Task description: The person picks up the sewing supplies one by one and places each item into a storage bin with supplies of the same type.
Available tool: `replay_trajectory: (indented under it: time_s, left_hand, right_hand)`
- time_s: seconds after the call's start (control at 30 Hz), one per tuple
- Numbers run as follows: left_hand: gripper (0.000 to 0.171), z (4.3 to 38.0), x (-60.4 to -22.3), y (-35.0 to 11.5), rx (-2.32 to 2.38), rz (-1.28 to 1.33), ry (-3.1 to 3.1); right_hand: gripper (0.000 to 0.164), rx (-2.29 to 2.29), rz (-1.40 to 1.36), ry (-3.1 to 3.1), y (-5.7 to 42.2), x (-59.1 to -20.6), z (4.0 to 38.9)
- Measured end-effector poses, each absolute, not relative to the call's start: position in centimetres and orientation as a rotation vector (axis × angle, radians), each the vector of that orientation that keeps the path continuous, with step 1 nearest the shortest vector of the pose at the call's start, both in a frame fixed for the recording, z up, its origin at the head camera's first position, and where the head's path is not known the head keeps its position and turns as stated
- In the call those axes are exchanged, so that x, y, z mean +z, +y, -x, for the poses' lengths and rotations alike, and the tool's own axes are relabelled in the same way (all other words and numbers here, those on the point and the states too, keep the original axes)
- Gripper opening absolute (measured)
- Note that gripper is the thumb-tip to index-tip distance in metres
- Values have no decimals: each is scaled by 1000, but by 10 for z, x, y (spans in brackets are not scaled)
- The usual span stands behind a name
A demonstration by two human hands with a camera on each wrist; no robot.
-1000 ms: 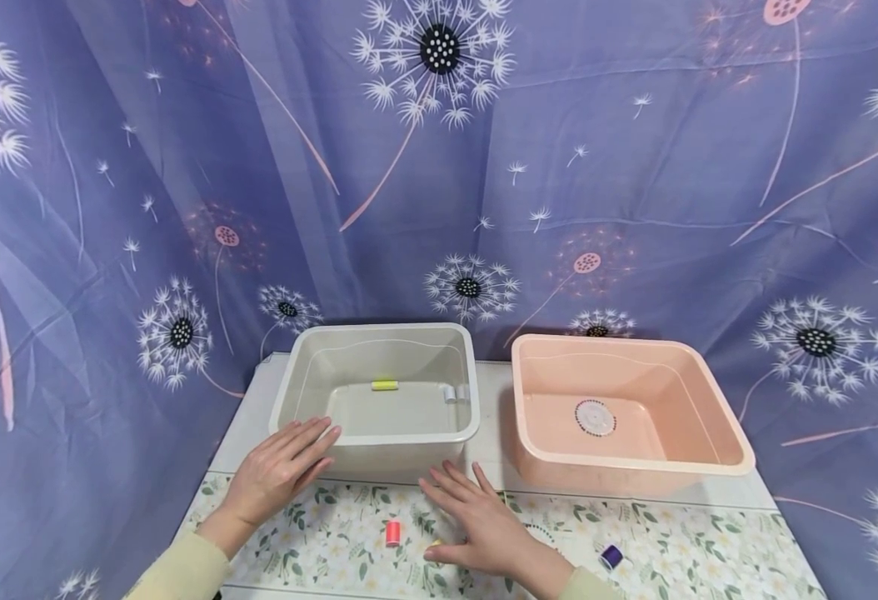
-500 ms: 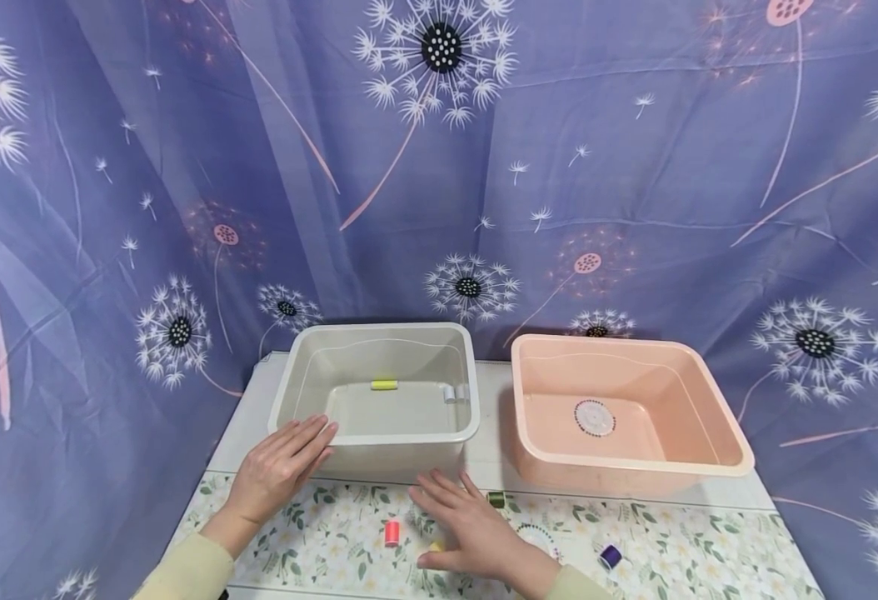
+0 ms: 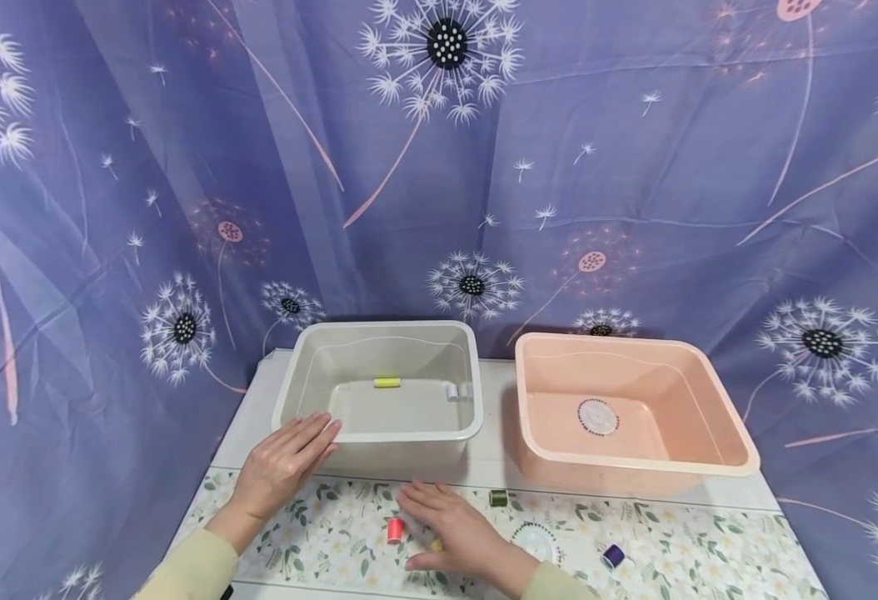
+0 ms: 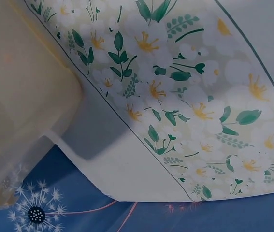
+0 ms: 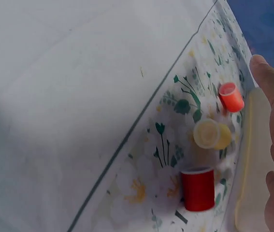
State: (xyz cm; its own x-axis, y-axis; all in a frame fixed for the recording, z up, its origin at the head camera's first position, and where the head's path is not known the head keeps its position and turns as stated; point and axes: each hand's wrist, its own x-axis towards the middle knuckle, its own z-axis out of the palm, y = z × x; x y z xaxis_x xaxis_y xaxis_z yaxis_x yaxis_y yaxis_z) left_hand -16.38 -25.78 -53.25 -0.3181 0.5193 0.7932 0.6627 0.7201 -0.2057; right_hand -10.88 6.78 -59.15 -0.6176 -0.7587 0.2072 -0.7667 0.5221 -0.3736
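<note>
My left hand [image 3: 285, 462] lies with straight fingers at the near left rim of the grey basin [image 3: 401, 437]. My right hand [image 3: 454, 529] is spread, palm down, above the flowered cloth, holding nothing. Just left of its fingers is a neon-orange thread spool [image 3: 395, 530]. A yellow thread spool [image 5: 216, 134] and a red thread spool [image 5: 198, 191] lie under this hand in the right wrist view; the head view hides most of the yellow one and all of the red. Beyond the hand sits a green thread spool [image 3: 497, 498], with a pin wheel [image 3: 536, 542] by the wrist.
Inside the grey basin are a yellow spool [image 3: 387, 382] and a white spool [image 3: 451, 393]. A peach basin [image 3: 637, 463] to the right contains another pin wheel [image 3: 598, 417]. A purple spool [image 3: 613, 556] lies before it. A blue dandelion curtain [image 3: 409, 167] hangs behind.
My right hand has shifted left and slightly nearer to me, uncovering the green spool and the pin wheel on the cloth. The left hand stays at the grey basin's rim.
</note>
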Motion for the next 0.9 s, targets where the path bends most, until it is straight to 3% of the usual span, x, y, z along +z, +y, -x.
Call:
replay_trajectory:
  time_s: [0.43,0.9]
  left_hand:
    - [42,165,-532,-258,-199,906,-2009]
    - [42,163,-533,-258,-198,906,-2031]
  right_hand:
    - [85,796,-1328,-2794,57,-605,112]
    - [64,947,-1276,-2772,46,-617,115]
